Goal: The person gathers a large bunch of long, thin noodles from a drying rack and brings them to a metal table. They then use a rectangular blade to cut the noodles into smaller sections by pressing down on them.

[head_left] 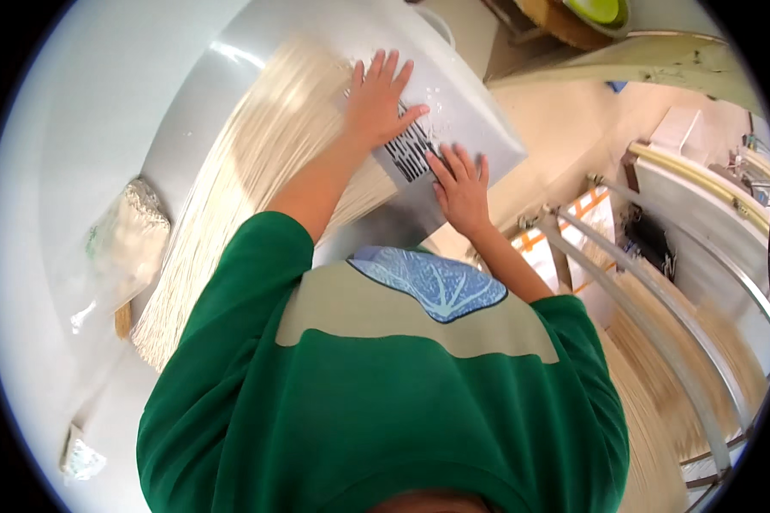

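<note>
My left hand (378, 103) lies open with its fingers spread, at the far end of a broad layer of long, pale dried noodles (257, 145). Its palm rests by the upper edge of a patch with black stripes (409, 154), which seems to be on a flat, clear or pale sheet. To the right, my right hand (464, 192) is also open, fingers apart, touching the sheet beside the striped patch. Neither hand grips anything. The noodles run toward me along the left side, and part of them is hidden behind my left arm.
A metal worktop (192, 103) carries the noodles. On its left lie a clear plastic bag with pale contents (137, 239) and a small crumpled packet (81, 457). Curved metal rails (676, 321) with more noodle strands (719, 359) stand right. A green bowl (595, 8) is at the top.
</note>
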`<action>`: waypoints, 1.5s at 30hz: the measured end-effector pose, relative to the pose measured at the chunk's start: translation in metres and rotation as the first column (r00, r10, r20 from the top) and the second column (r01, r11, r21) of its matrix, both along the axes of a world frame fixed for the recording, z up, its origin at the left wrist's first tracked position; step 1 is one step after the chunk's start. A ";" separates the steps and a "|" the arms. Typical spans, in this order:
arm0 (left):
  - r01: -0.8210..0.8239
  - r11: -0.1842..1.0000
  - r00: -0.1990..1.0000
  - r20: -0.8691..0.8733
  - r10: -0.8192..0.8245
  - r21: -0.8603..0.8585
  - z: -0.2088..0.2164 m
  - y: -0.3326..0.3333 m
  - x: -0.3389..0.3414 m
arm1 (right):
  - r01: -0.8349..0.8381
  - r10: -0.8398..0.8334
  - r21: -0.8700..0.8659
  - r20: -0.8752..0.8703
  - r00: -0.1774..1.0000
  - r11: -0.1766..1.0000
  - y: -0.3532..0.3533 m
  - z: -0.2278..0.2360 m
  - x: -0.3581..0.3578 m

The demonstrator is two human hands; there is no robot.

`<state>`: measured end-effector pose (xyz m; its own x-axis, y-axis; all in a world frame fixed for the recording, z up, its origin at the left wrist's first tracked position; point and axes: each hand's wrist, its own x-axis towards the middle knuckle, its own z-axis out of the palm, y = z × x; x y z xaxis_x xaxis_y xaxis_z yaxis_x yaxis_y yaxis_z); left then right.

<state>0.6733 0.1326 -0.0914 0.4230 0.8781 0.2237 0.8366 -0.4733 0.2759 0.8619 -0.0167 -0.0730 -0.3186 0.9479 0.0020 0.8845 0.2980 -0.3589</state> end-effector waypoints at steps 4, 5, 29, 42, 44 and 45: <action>0.096 0.995 0.993 0.071 -0.094 -0.029 0.008 0.002 -0.013 | 0.121 -0.167 -0.165 -0.304 0.938 0.979 0.014 0.011 -0.004; 0.113 0.993 0.983 0.145 -0.109 -0.023 0.018 0.000 -0.013 | 0.191 -0.255 -0.189 -0.420 0.871 0.963 0.016 0.015 -0.004; -0.128 0.985 0.966 -0.238 0.098 -0.115 0.027 -0.113 -0.100 | 0.318 -0.652 -0.569 -0.670 0.354 0.758 -0.038 0.070 0.020; -0.456 0.873 0.889 -0.051 0.454 -0.176 0.023 -0.051 -0.149 | 0.199 -0.201 -0.029 -0.100 0.975 0.980 0.124 0.083 -0.068; -0.453 0.889 0.891 -0.038 0.452 -0.060 0.018 -0.055 -0.151 | 0.162 -0.165 -0.078 -0.033 0.986 0.984 0.150 0.083 -0.085; -0.461 0.885 0.888 -0.035 0.459 -0.063 0.016 -0.054 -0.151 | 0.135 -0.132 -0.125 0.032 0.991 0.983 0.157 0.084 -0.092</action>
<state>0.5220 0.0784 -0.0749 -0.0285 0.9878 0.1533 0.9613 -0.0150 0.2752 0.7703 0.1407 0.0112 -0.1879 0.9740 -0.1267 0.9218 0.1304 -0.3650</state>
